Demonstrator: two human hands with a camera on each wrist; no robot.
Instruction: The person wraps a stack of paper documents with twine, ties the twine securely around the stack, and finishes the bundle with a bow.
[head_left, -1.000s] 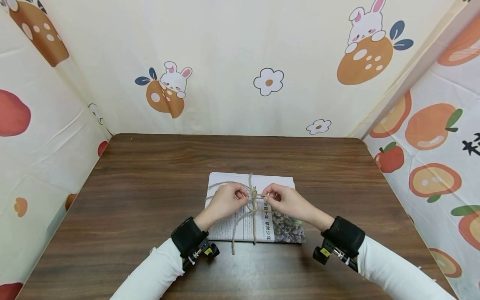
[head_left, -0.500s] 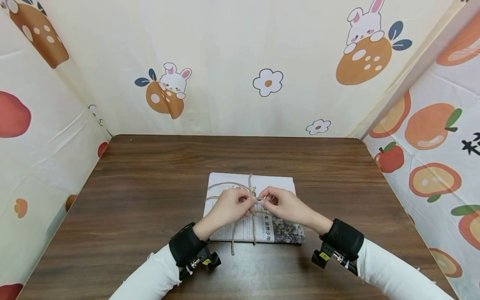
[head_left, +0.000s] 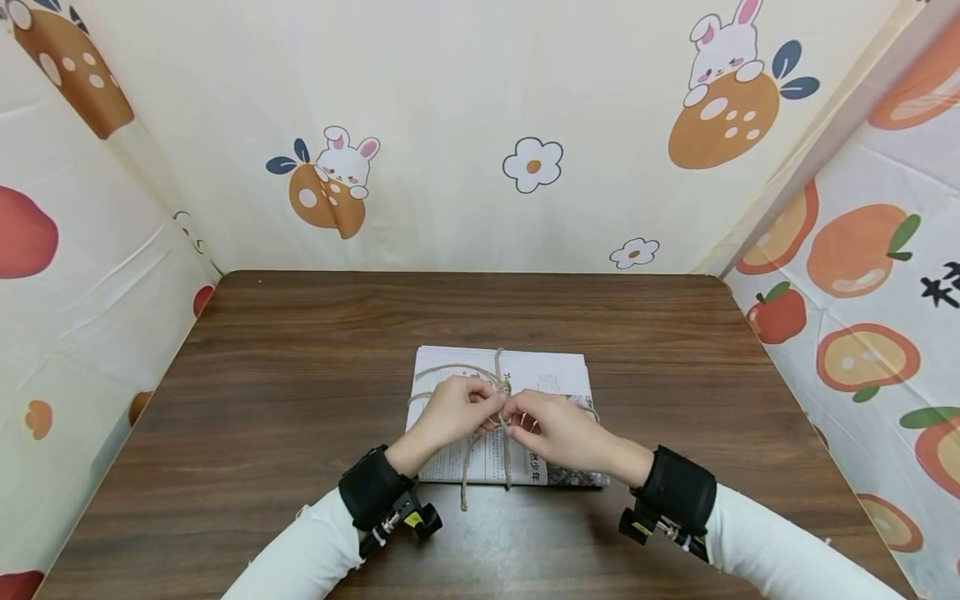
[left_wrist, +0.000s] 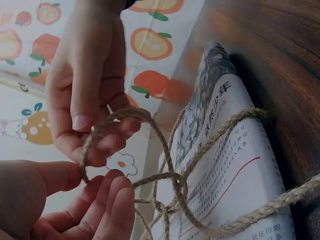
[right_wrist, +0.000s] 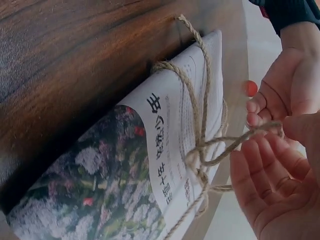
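Observation:
A flat newspaper bundle (head_left: 551, 362), printed with text and a flower photo (right_wrist: 100, 170), lies with brown twine (head_left: 507, 467) crossing it both ways. A loop of this twine (left_wrist: 161, 136) rises from the crossing in the left wrist view. My left hand (head_left: 459, 408) pinches the loop's side between thumb and fingertips. Facing it, my right hand (head_left: 558, 427) holds the twine too, thumb and fingers meeting at the loop in the right wrist view. Both hands hover close over the bundle's middle, fingertips nearly together, partly hiding the knot (right_wrist: 200, 172).
The bundle rests on a dark wood table (head_left: 300, 350). A loose twine end (head_left: 464, 496) hangs past the bundle's near edge. Patterned cloth (head_left: 450, 100) stands behind the table and along both sides. Each wrist wears a black camera band (head_left: 678, 487).
Over the last second the hands have come together above the knot. My right hand has shifted left and slightly nearer, covering more of the bundle's printed side.

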